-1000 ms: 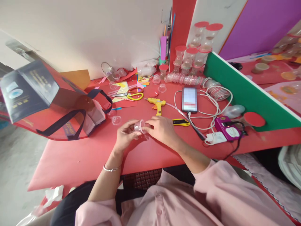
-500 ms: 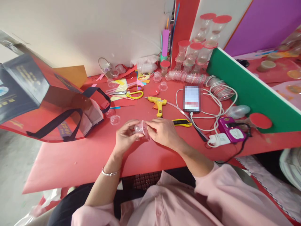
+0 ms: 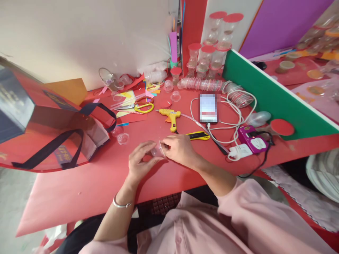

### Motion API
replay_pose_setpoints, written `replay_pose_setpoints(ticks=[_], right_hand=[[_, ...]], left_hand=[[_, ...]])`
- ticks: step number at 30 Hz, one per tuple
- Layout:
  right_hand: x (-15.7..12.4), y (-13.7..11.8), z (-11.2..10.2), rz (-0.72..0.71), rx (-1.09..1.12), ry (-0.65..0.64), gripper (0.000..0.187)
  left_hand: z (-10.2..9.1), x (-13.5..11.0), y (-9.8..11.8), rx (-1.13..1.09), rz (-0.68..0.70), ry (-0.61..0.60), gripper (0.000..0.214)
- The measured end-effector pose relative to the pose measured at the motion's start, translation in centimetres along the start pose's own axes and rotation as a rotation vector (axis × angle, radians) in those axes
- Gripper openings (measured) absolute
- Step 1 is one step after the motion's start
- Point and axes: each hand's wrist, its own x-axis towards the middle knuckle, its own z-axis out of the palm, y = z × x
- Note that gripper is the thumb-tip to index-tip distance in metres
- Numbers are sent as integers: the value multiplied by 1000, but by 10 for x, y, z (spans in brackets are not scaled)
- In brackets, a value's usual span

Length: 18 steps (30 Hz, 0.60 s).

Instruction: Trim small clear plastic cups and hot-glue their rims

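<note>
Between both hands, over the front part of the red table (image 3: 106, 183), is a small clear plastic dome lid (image 3: 157, 151) with a wide rim. My left hand (image 3: 139, 158) curls its fingers and thumb round the rounded side. The rim is pinched by my right hand (image 3: 180, 150), whose fingertips are partly hidden. A yellow hot glue gun (image 3: 171, 116) lies just beyond the hands, and a yellow-and-black utility knife (image 3: 198, 135) rests beside my right hand. Another clear dome lid (image 3: 123, 139) sits to the left of my left hand.
A large red bag (image 3: 60, 134) fills the left side. Scissors (image 3: 144, 107) lie among paper scraps. Rows of stacked clear lids (image 3: 201, 84) and red-capped hourglass shapes (image 3: 208, 58) stand behind. A phone (image 3: 208, 109), white cable and purple power strip (image 3: 254, 137) are right, before a green divider (image 3: 265, 95).
The view has shifted, so the table things sit further left. My left fingers have loosened and straightened slightly round the dome lid; both hands stay on it.
</note>
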Motion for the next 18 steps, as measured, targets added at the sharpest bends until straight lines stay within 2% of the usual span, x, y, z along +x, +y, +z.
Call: replay_pose_setpoints(ticks=[8, 18], right_hand=[[-4, 3, 5, -55, 67, 122, 34], [-6, 10, 1, -108, 183, 96, 30]], left_hand=[[2, 3, 1, -172, 18, 38, 51], [2, 5, -2, -220, 57, 50, 53]])
